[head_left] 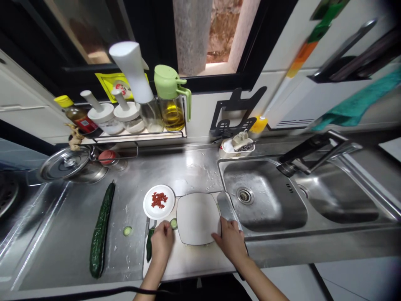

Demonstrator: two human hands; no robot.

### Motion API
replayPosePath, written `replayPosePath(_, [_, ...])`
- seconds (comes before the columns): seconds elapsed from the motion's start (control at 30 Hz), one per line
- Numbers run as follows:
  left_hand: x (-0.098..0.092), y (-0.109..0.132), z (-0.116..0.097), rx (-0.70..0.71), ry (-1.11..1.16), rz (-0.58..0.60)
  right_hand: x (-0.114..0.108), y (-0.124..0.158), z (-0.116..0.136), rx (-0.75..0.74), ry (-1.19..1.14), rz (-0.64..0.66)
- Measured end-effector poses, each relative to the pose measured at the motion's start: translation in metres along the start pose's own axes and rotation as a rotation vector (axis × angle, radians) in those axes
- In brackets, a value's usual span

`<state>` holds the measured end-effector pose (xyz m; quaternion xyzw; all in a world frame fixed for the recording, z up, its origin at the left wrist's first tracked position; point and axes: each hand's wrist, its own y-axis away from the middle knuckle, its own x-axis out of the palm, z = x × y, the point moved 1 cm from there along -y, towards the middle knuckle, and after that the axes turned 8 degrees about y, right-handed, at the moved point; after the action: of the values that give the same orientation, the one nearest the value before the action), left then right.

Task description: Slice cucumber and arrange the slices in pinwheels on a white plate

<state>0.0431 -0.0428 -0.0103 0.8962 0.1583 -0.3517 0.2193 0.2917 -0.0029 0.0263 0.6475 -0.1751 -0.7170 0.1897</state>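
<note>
My left hand [161,242] is closed, its fingertips pinching a round cucumber slice [173,224] at the left edge of a white square plate [197,217]. A dark green cucumber piece [149,246] lies just left of that hand. The plate rests on a white cutting board [188,261] at the counter's front edge. My right hand [231,241] is wrapped round the handle of a cleaver [226,206], whose blade lies flat beside the plate's right side. A small round plate [158,202] with red pieces sits behind the left hand.
A whole cucumber [102,230] and a loose slice [127,230] lie on the steel counter to the left. A double sink [266,200] with a tap [313,152] is on the right. A rack of bottles [138,113] and a pot lid [65,163] stand at the back.
</note>
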Motion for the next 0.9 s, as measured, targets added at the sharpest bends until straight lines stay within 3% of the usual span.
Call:
replayPosePath(0.13, [-0.003, 0.001, -0.001, -0.021, 0.064, -0.006, -0.001, 0.002, 0.001, 0.013, 0.005, -0.020])
replayPosePath(0.27, [-0.007, 0.001, 0.003, -0.002, 0.211, 0.024, 0.001, 0.004, 0.001, 0.055, 0.000, -0.132])
replayPosePath(0.4, [-0.012, 0.002, -0.003, 0.022, 0.352, 0.124, 0.006, -0.001, 0.010, -0.068, -0.162, -0.203])
replayPosePath(0.6, [-0.009, 0.007, -0.040, 0.083, 0.510, 0.351, 0.005, -0.018, 0.043, -0.454, -0.578, -0.110])
replayPosePath(0.77, [0.002, 0.006, -0.054, 0.029, 0.642, 0.431, -0.007, -0.024, 0.053, -0.376, -0.673, -0.006])
replayPosePath(0.9, [0.012, 0.003, -0.055, -0.180, 0.848, 0.527, -0.015, -0.021, 0.050, -0.347, -0.676, -0.007])
